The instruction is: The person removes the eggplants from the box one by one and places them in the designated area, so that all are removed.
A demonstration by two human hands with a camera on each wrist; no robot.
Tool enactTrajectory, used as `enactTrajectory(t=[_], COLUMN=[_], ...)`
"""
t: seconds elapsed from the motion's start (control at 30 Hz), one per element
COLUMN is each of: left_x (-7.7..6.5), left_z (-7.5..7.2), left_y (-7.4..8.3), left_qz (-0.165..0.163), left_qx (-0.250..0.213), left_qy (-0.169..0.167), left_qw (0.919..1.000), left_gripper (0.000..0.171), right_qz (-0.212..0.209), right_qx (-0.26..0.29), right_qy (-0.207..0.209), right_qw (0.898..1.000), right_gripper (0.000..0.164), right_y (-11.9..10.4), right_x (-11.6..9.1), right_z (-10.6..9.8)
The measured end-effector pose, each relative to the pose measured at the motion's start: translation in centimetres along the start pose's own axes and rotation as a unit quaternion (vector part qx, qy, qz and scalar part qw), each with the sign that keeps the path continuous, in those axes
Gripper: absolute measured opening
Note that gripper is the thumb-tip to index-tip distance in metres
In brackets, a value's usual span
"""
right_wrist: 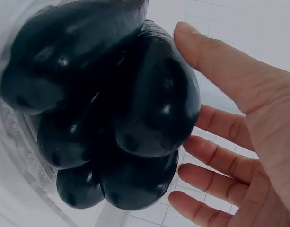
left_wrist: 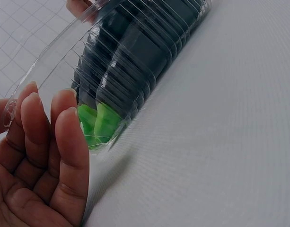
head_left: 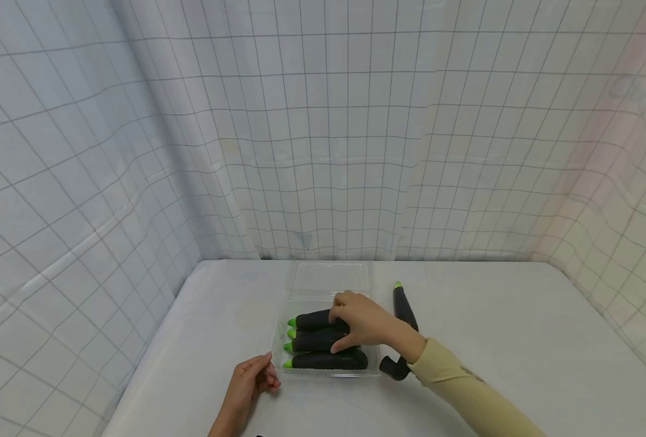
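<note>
A clear plastic clamshell box (head_left: 345, 373) stands on the table with its lid laid back. Several dark eggplants (head_left: 328, 361) with bright green stem ends lie side by side in it, stems to the left. My left hand (head_left: 252, 379) pinches the box's rim near its front left corner, thumb on one side and fingertips on the other. Over the eggplants reaches my right hand (head_left: 363, 318); its thumb and fingers spread around the upper ones, and the right wrist view shows a gap between the thumb and the nearest eggplant (right_wrist: 159, 94).
Right of the box, another eggplant (head_left: 404, 306) lies on the white table (head_left: 492, 340), partly covered by the right wrist; a dark rounded end (head_left: 393, 368) shows in front of that wrist. The transparent lid (head_left: 331, 278) extends toward the checked curtain (head_left: 345, 152) behind.
</note>
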State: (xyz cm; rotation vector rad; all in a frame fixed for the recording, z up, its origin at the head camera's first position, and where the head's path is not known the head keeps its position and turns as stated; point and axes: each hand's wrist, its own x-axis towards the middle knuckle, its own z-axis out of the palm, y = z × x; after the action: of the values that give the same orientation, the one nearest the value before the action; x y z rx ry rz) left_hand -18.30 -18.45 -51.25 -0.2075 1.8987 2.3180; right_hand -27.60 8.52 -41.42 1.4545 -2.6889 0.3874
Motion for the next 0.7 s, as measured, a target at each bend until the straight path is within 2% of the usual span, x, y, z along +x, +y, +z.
enactTrajectory(t=[0.33, 0.7], left_x=[0.1, -0.1], left_z=[-0.1, 0.0], left_y=[-0.1, 0.0], left_qz=[-0.005, -0.005], left_qx=[0.0, 0.002], left_qy=[-0.002, -0.008], left_qw=[1.0, 1.0], left_gripper=[0.035, 0.035], right_qz=[-0.004, 0.006], right_qx=[-0.056, -0.061], right_qy=[-0.022, -0.023], right_qw=[0.998, 0.998], right_gripper=[0.047, 0.047], right_y=[-0.6, -0.7], right_x=[0.3, 0.4], right_z=[0.4, 1.1])
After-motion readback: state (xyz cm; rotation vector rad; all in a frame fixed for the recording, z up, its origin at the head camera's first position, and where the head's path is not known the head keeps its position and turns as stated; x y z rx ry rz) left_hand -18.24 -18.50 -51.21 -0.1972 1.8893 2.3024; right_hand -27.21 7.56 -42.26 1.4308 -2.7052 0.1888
